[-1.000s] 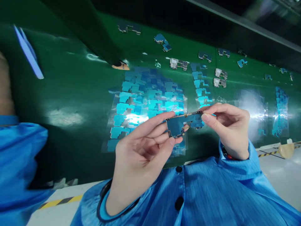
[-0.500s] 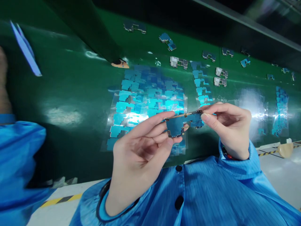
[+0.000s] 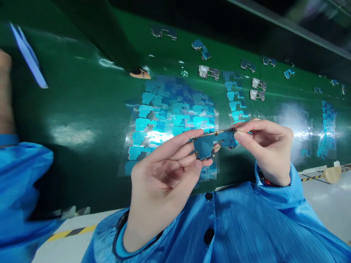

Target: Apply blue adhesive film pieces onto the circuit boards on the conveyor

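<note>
A circuit board [image 3: 203, 147] with blue film over most of its face is held up in front of me, tilted a little, its right end higher. My left hand [image 3: 167, 182] grips the board's left end between thumb and fingers. At the right end, the thumb and forefinger of my right hand [image 3: 263, 146] pinch the board's upper corner. Beneath and behind my hands lie clear sheets bearing rows of blue film pieces [image 3: 145, 111]. A narrower strip of the same film pieces [image 3: 234, 96] lies beyond my right hand.
Bare circuit boards [image 3: 208, 73] lie past the sheets, more boards [image 3: 257, 84] to their right. Several film-covered boards [image 3: 201, 49] lie along the far strip. A dark post [image 3: 109, 40] slants down at left centre. Far left are blue tweezers [image 3: 29, 54] and another person's arm [image 3: 5, 95].
Boards along the far strip have shifted slightly right. The other person's arm at the left has moved a little into view. My hands and the held board look unchanged.
</note>
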Demonstrator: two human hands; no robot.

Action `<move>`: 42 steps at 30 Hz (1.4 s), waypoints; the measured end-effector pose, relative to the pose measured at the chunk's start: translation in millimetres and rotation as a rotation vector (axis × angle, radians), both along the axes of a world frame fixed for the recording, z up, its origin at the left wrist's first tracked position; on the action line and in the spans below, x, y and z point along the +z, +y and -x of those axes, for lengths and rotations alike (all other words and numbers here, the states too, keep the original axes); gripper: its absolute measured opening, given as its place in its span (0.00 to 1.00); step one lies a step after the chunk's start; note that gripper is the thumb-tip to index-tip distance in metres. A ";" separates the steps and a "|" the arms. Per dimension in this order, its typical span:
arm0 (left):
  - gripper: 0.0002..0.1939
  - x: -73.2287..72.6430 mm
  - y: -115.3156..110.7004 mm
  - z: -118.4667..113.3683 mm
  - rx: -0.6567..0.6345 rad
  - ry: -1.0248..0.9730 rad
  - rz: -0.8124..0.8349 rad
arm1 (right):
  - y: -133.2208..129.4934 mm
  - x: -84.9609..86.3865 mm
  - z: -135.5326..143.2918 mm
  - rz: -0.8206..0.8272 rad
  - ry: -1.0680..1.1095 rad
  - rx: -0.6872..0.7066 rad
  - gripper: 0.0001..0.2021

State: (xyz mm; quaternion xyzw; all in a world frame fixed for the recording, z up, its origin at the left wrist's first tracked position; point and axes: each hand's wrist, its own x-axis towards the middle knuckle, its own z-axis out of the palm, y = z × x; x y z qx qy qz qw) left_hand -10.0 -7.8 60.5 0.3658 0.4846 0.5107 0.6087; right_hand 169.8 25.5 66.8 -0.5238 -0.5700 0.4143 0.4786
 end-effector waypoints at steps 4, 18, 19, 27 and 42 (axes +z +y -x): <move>0.21 0.2 1.2 0.8 -0.001 0.014 -0.019 | -0.8 -1.0 0.1 0.001 0.011 0.000 0.09; 0.16 -3.2 1.3 -3.0 0.076 0.070 0.051 | -1.6 -0.5 2.6 0.008 0.004 -0.003 0.09; 0.15 -2.5 1.7 -3.8 0.086 0.080 0.057 | -1.7 -0.4 2.9 0.010 0.007 -0.004 0.09; 0.13 5.4 3.7 -6.7 0.116 0.130 0.112 | -2.3 0.3 5.2 0.014 0.022 -0.012 0.10; 0.07 -4.8 6.0 -9.6 0.186 0.221 0.086 | -6.0 -3.8 11.7 -0.010 0.019 0.014 0.07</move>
